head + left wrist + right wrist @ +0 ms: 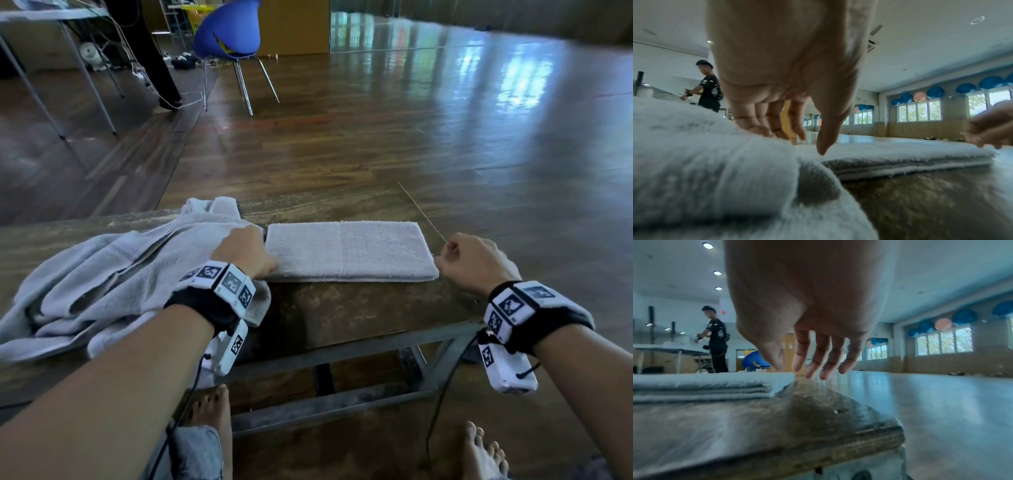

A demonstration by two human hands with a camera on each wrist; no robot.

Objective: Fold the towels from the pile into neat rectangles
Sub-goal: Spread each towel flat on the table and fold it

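A grey towel folded into a neat rectangle (346,251) lies flat on the wooden table (342,308), its stacked layers showing in the left wrist view (900,164) and the right wrist view (701,386). My left hand (245,253) rests at its left end, thumb and straight fingers (777,126) pointing down and touching the cloth. My right hand (469,260) hovers just off its right end with relaxed fingers (818,360) holding nothing. A pile of loose grey towels (102,274) lies to the left, under my left wrist.
The table's right edge (890,431) drops off below my right hand. A blue chair (227,31) stands on the wooden floor beyond. A person in black (710,91) works at another table (670,348) far off. My bare feet (483,452) are beneath the table.
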